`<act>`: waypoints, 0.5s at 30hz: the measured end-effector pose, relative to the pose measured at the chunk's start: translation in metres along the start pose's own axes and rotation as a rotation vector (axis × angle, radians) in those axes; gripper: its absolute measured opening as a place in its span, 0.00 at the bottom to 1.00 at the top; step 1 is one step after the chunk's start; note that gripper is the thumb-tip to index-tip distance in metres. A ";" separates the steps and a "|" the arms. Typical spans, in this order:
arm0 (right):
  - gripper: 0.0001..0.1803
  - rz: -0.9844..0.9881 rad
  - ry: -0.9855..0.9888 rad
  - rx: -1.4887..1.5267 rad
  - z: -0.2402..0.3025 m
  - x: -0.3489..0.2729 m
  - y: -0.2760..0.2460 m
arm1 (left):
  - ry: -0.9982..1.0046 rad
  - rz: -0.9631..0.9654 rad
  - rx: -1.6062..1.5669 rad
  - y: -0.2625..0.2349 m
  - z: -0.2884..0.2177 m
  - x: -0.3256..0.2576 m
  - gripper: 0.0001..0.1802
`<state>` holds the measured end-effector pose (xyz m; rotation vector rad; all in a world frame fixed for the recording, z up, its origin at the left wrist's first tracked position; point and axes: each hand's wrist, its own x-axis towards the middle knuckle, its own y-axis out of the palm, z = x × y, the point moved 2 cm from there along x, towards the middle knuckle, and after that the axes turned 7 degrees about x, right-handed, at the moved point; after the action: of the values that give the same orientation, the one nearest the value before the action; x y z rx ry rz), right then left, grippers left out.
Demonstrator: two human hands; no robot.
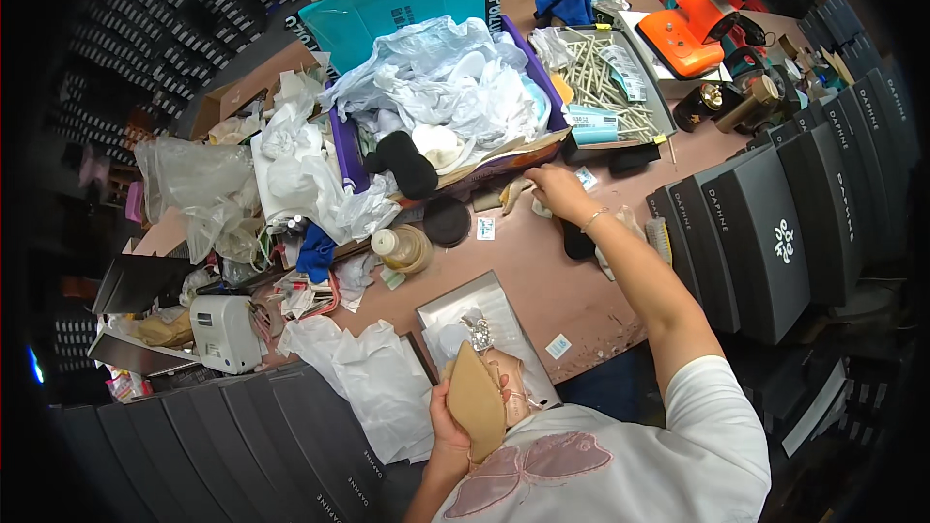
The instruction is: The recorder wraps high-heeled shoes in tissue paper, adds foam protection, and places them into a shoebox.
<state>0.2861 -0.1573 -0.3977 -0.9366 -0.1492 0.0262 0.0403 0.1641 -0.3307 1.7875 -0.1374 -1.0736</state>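
Observation:
My left hand (pixel 449 424) grips a shoe near my body, its flat tan sole (pixel 476 401) turned up. Beside the sole shows a shiny pinkish-beige part (pixel 506 380); I cannot tell whether it belongs to the same shoe. Just beyond lies an open shoe box (pixel 494 283) with white tissue and a silver, glittering ornament (pixel 477 327). My right arm stretches across the table, and my right hand (pixel 564 196) has its fingers closed on a small beige cloth (pixel 515 195) by the purple bin's front edge. Its fingertips are partly hidden.
A purple bin (pixel 348 147) heaped with white tissue stands at the back. Right of it are a tray of pale sticks (pixel 605 77) and an orange device (pixel 688 29). A lidded jar (pixel 401 248) stands mid-table. Dark shoe boxes (pixel 756 242) line the right and lower left.

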 end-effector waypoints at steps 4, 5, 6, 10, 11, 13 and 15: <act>0.10 0.098 -0.149 -0.209 0.005 0.009 0.030 | -0.029 -0.113 0.087 0.017 0.005 0.001 0.37; 0.09 0.074 -0.227 -0.257 0.006 0.007 0.033 | -0.040 -0.085 0.082 0.019 0.005 0.000 0.37; 0.09 -0.010 -0.176 -0.105 0.004 0.001 0.033 | -0.054 -0.056 0.081 0.020 0.003 -0.002 0.37; 0.08 0.080 0.360 1.228 0.029 -0.037 0.002 | -0.009 -0.039 -0.027 -0.010 0.002 -0.001 0.36; 0.09 0.199 0.600 1.733 0.038 -0.054 -0.005 | -0.041 -0.033 -0.065 -0.010 0.002 0.001 0.36; 0.10 0.199 0.559 1.939 0.062 -0.082 -0.016 | -0.069 -0.026 -0.086 -0.002 0.003 0.003 0.36; 0.12 0.156 0.546 2.140 0.072 -0.109 -0.015 | -0.054 -0.031 -0.047 0.013 0.004 0.003 0.35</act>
<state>0.1671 -0.1183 -0.3565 1.1998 0.4355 0.0520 0.0439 0.1527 -0.3224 1.7243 -0.1168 -1.1388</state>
